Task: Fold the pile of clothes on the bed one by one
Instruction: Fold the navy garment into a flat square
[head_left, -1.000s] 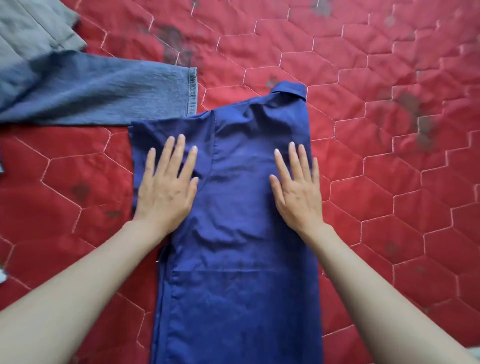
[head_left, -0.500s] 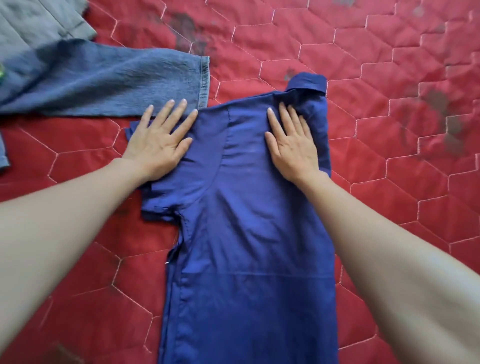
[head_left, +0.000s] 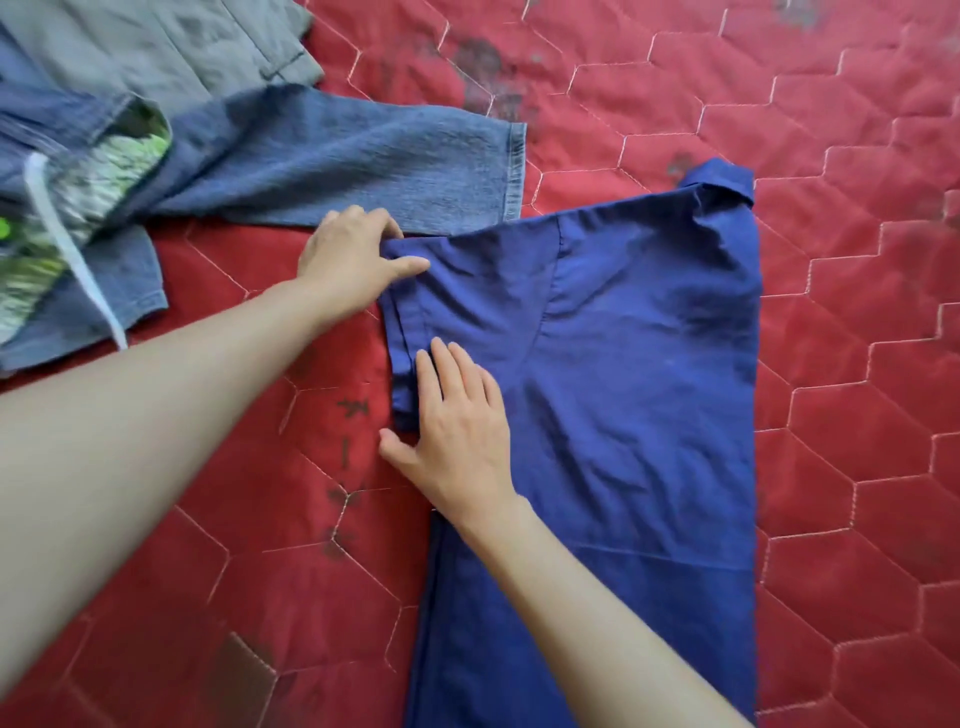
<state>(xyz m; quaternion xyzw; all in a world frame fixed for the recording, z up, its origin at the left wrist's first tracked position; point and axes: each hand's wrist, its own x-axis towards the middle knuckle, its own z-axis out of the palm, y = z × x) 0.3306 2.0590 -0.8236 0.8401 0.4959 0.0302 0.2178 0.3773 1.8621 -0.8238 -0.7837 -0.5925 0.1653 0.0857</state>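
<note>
A dark blue collared shirt (head_left: 639, 395) lies back-up on the red quilted bed cover (head_left: 857, 364), its right side folded in and its short left sleeve spread out. My left hand (head_left: 353, 260) pinches the sleeve's upper corner, thumb on top and fingers curled over the edge. My right hand (head_left: 457, 431) lies on the sleeve's lower hem with fingers straight and the thumb out on the red cover. The rest of the pile sits at the upper left: blue jeans (head_left: 337, 161), a grey garment (head_left: 171, 47) and a green-patterned piece (head_left: 88, 202).
A white drawstring (head_left: 78, 249) hangs across the pile at the left. The jeans leg ends close above the shirt sleeve. Bare red cover stretches to the right of the shirt and at the lower left under my forearms.
Both hands left the shirt's shoulders and moved left onto the sleeve. The left hand went from flat to pinching the sleeve corner. The view shifted left, showing more of the pile.
</note>
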